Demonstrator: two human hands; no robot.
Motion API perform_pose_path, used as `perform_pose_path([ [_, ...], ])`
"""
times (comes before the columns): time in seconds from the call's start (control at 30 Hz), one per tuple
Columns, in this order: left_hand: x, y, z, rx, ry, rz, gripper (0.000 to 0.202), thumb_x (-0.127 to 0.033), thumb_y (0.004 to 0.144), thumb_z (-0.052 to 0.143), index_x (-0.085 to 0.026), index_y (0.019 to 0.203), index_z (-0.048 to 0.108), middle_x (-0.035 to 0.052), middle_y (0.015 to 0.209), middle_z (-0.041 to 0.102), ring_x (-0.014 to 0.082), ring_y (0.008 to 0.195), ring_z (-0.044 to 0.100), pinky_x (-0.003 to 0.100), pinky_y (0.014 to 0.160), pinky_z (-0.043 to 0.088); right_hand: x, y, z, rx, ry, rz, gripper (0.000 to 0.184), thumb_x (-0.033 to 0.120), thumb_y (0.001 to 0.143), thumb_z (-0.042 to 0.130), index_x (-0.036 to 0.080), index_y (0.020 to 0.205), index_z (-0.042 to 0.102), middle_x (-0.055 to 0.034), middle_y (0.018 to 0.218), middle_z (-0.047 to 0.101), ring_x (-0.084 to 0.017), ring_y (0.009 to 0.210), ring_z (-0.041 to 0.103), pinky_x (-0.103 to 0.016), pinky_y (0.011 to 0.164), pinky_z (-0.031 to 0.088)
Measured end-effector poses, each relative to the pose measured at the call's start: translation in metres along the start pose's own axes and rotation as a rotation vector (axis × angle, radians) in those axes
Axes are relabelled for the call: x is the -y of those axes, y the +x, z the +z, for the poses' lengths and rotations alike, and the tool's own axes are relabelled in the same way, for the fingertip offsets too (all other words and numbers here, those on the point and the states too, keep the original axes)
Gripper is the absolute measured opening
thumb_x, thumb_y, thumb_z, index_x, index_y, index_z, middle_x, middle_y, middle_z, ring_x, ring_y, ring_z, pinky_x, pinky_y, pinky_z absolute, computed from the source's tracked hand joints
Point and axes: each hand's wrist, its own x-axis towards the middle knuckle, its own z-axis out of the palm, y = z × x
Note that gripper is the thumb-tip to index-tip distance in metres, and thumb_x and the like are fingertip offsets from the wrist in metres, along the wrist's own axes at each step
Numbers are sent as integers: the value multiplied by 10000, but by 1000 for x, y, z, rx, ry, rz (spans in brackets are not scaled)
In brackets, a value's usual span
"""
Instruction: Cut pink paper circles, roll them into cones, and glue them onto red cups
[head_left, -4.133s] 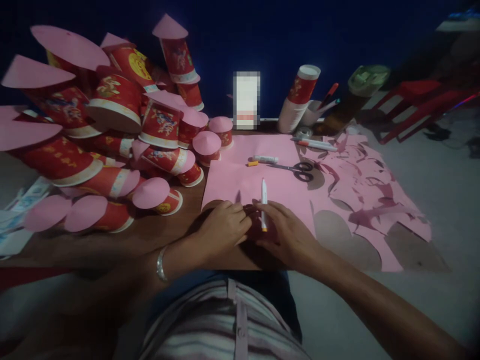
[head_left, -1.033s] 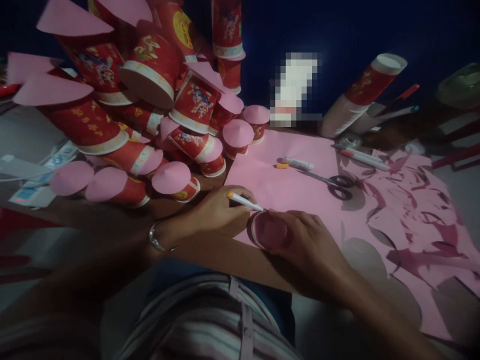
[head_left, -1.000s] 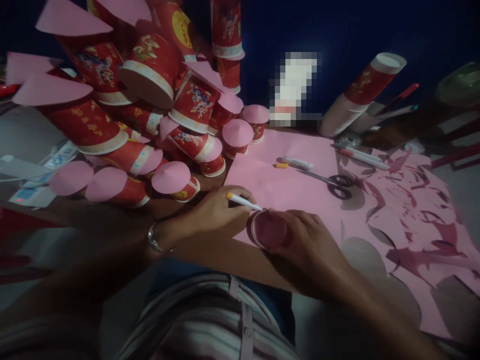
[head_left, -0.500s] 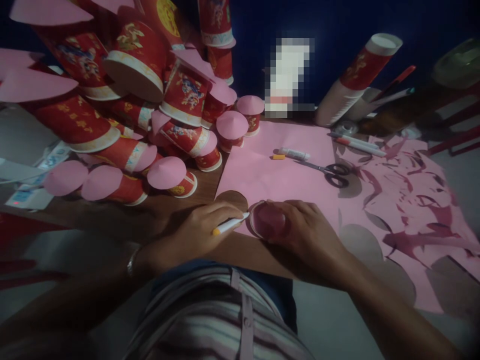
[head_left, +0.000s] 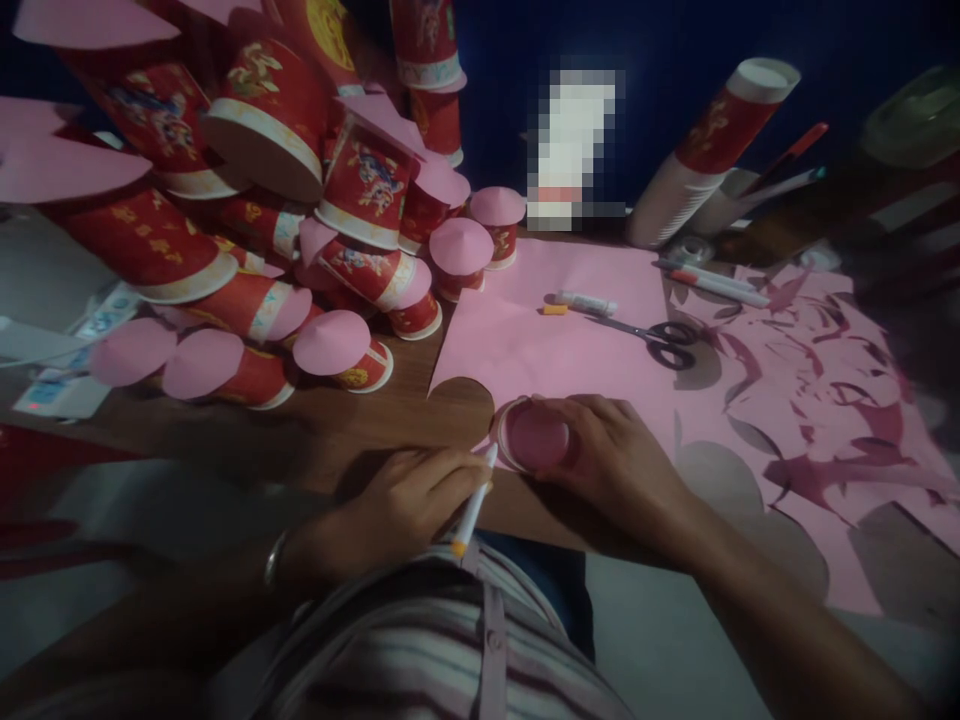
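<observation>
My right hand [head_left: 609, 458] presses an upturned cup [head_left: 534, 438] down on the pink paper sheet [head_left: 570, 345] near the table's front edge. My left hand [head_left: 397, 505] is closed around a white pen [head_left: 474, 503] with an orange end. The pen's tip touches the cup's rim on its lower left side. A round cut-out shows in the paper just left of the cup.
A heap of red paper cups with pink cone lids [head_left: 300, 210] fills the left of the table. Scissors [head_left: 660, 338], a glue stick [head_left: 586, 301] and markers [head_left: 709, 283] lie on the paper. A stack of cups [head_left: 705, 150] leans at the back. Pink scraps [head_left: 810, 380] cover the right.
My left hand has swung the pen round the cup's rim, from the top left to the lower left, drawing back toward my body. My right hand stays on the cup.
</observation>
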Motion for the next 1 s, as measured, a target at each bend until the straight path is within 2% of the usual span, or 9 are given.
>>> perform_pose_path([
  [0.2, -8, 1, 2, -45, -40, -30, 211, -134, 984, 550, -172, 1128, 699, 50, 1076, 786, 171, 1015, 743, 276, 899, 568, -3, -2, 4, -40, -43, 1, 598, 419, 886, 780, 177, 1389, 567, -154, 1272, 722, -349, 1134, 671, -500, 971, 503],
  [0.33, -13, -1, 7, -44, -75, -21, 223, -152, 994, 540, -179, 1162, 682, 57, 1128, 779, 179, 1070, 734, 293, 931, 558, -2, -1, 3, -52, -48, -11, 609, 412, 876, 798, 172, 1384, 564, -154, 1253, 728, -344, 1124, 677, -486, 961, 506],
  [0.5, -20, -1, 13, -77, -83, -31, 225, -139, 985, 533, -175, 1152, 681, 42, 1106, 785, 168, 1044, 738, 293, 942, 560, -1, -1, 1, -42, -38, -13, 601, 381, 879, 796, 180, 1394, 559, -146, 1268, 728, -338, 1144, 672, -474, 959, 506],
  [0.67, -25, 6, 12, -94, -86, -7, 222, -161, 1002, 519, -172, 1122, 705, 55, 1082, 789, 171, 1039, 740, 284, 923, 577, -2, -2, 2, -56, -24, -18, 623, 378, 866, 807, 160, 1396, 562, -158, 1267, 730, -344, 1149, 670, -472, 955, 500],
  [0.83, -27, 11, 9, -73, -79, 20, 222, -160, 1022, 516, -155, 1149, 698, 46, 1111, 787, 157, 1065, 731, 273, 930, 566, -3, -1, 2, -54, -17, -21, 597, 350, 874, 798, 186, 1394, 557, -136, 1273, 733, -338, 1148, 671, -465, 948, 499],
  [1.0, -30, 14, 11, -119, -91, 23, 211, -150, 1035, 499, -135, 1111, 695, 42, 1073, 788, 145, 1052, 725, 271, 912, 556, -2, 0, 1, -64, -25, -45, 631, 335, 840, 841, 168, 1381, 563, -138, 1260, 741, -340, 1130, 675, -468, 930, 503],
])
